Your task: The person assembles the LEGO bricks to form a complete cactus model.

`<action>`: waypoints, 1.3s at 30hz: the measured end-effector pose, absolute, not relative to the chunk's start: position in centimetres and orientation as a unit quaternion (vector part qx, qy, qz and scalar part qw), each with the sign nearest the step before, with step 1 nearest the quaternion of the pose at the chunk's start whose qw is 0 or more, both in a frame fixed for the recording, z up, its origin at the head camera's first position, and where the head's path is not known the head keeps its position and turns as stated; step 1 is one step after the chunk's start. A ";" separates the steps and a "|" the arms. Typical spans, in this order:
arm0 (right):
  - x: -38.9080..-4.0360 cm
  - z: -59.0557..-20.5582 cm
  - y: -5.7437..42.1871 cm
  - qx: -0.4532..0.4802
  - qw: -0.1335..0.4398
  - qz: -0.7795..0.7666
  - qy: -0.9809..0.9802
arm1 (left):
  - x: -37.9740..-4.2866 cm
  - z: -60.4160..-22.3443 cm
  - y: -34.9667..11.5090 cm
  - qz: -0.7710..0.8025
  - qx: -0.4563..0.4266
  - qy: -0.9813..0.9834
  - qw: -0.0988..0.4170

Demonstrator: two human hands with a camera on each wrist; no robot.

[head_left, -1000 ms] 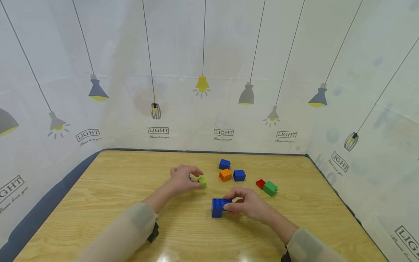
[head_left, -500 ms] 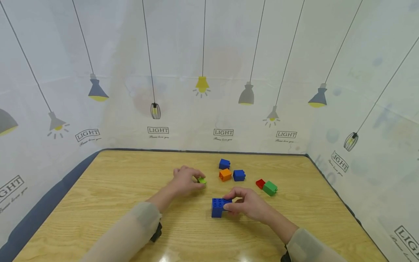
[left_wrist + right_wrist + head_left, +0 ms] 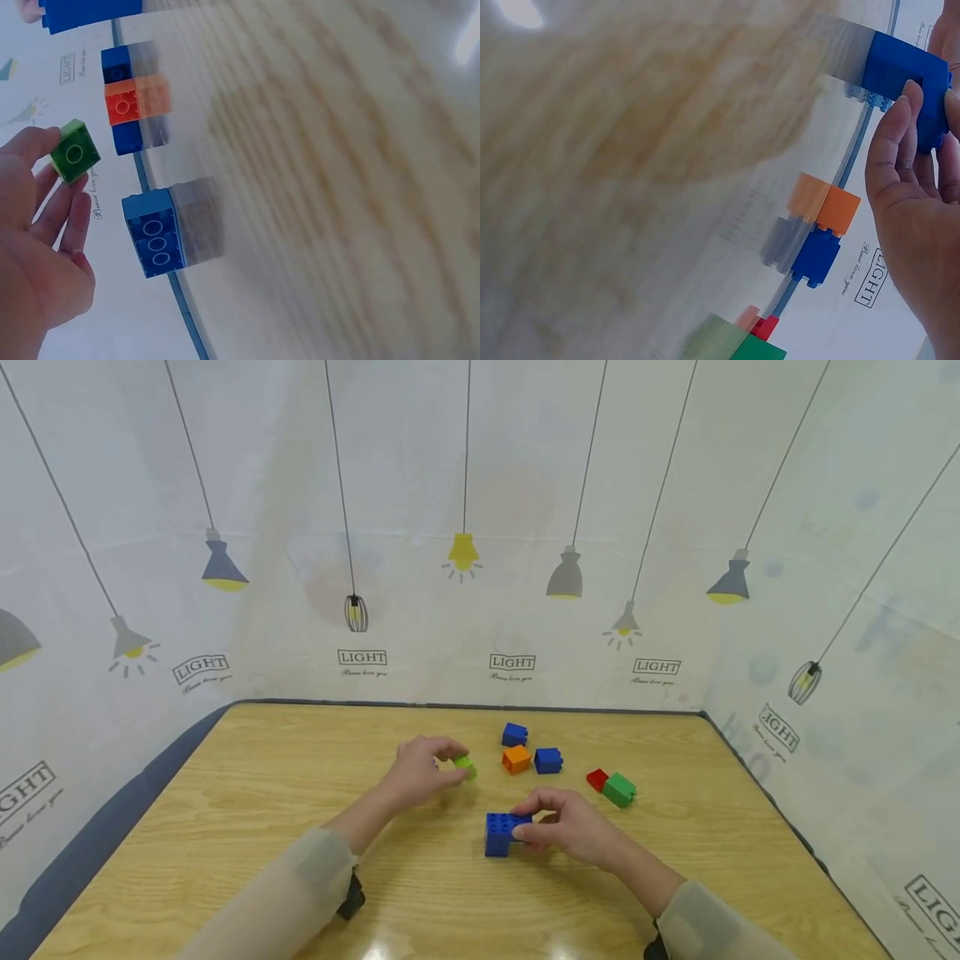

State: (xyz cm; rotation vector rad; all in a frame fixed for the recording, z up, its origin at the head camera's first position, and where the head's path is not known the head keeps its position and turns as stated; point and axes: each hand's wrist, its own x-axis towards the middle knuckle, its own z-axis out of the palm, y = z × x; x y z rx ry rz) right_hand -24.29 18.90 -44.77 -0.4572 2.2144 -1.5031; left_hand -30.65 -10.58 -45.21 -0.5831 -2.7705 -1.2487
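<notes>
My left hand pinches a small lime green toy brick between thumb and fingertips. In the left wrist view that green brick is tilted, its hollow underside showing, off the tabletop. Close by stands a larger blue brick, mostly hidden behind the hand in the head view. With thumb and fingers, my right hand grips the overhanging end of a joined blue brick piece, studs up, its left part reaching down to the table. The right wrist view shows this blue piece as a stepped shape.
Beyond the hands lie an orange brick and two blue bricks, one behind it and one to its right. Farther right, a red brick touches a green brick. The wooden table ends at a lamp-printed curtain.
My left hand has taken the lime green brick between its fingers, turned it and raised it slightly off the table. My right hand and the blue piece have stayed put.
</notes>
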 end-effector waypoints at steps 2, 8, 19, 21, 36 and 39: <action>-24.3 -44.8 18.9 -0.165 0.212 -0.540 0.798 | -30.3 -45.1 -10.6 -0.416 -0.186 -0.890 0.024; -24.3 -44.7 18.8 -0.165 0.209 -0.539 0.799 | -29.3 -44.5 -10.9 -0.461 -0.185 -0.868 0.018; -24.4 -44.8 18.8 -0.167 0.208 -0.536 0.801 | -28.2 -44.4 -11.4 -0.485 -0.190 -0.853 0.003; -24.4 -44.8 18.8 -0.166 0.208 -0.535 0.802 | -27.9 -44.3 -11.4 -0.494 -0.189 -0.848 -0.005; -24.3 -44.8 18.9 -0.159 0.210 -0.533 0.804 | -26.2 -44.6 -11.0 -0.512 -0.195 -0.835 -0.043; -24.3 -44.8 18.8 -0.158 0.211 -0.532 0.805 | -25.9 -44.6 -10.9 -0.521 -0.198 -0.829 -0.052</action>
